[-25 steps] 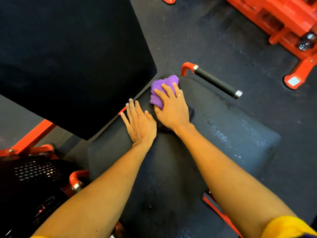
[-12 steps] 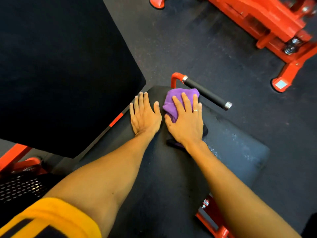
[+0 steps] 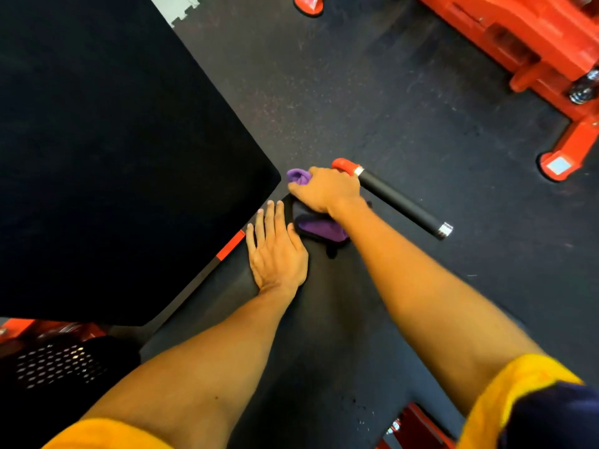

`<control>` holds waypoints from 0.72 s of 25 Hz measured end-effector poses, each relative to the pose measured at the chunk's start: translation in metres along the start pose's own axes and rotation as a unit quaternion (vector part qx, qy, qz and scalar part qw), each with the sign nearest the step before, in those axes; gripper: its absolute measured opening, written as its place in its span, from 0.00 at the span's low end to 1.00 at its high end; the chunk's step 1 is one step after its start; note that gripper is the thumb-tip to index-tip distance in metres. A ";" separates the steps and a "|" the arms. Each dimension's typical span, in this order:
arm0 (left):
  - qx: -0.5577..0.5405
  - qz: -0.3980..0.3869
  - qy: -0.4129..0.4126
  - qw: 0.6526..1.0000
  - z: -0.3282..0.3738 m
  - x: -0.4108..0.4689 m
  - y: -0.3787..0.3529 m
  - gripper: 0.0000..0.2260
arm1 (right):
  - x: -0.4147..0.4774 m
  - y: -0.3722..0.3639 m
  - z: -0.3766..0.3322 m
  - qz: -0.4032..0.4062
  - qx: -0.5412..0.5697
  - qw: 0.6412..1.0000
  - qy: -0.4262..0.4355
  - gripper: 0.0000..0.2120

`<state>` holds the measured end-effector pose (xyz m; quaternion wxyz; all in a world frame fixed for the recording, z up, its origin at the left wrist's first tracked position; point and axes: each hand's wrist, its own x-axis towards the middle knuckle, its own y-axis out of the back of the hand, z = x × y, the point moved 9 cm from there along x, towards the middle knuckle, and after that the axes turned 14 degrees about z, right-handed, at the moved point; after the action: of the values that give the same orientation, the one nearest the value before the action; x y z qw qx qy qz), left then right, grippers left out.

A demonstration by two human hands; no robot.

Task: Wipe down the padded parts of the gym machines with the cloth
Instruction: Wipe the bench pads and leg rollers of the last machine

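Now the right hand (image 3: 327,191) grips the cloth (image 3: 299,176) at the pad's (image 3: 324,319) far corner; the left hand (image 3: 275,251) rests flat, open, just nearer.

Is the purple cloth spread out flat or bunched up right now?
Bunched up. The purple cloth shows as rumpled lumps on either side of the right hand holding it.

Purple cloth (image 3: 321,229), black pad (image 3: 324,319), orange-red frame (image 3: 518,37)
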<state>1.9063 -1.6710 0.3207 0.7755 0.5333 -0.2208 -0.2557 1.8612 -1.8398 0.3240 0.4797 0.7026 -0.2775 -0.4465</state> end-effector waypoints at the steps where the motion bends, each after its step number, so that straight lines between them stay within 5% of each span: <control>1: 0.002 -0.002 -0.002 1.000 0.001 0.000 0.000 0.27 | -0.018 0.004 0.002 0.056 0.027 0.998 0.019 0.30; 5: 0.011 -0.011 -0.003 1.000 0.000 -0.001 -0.003 0.27 | -0.082 0.002 0.017 0.170 0.039 0.978 0.116 0.37; 11: 0.019 -0.002 -0.004 1.000 -0.001 -0.002 0.000 0.27 | 0.000 -0.002 0.005 -0.021 0.028 0.999 -0.002 0.30; 15: 0.001 0.005 -0.001 1.000 0.000 -0.002 0.003 0.26 | -0.067 0.016 0.043 0.114 -0.001 0.993 -0.018 0.32; 18: 0.000 0.003 0.003 1.000 -0.001 -0.002 0.001 0.25 | -0.123 0.030 0.098 0.200 -0.032 0.973 -0.113 0.33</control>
<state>1.9060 -1.6689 0.3215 0.7770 0.5334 -0.2201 -0.2516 1.7194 -1.7927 0.3821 0.5468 0.5627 -0.4501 -0.4264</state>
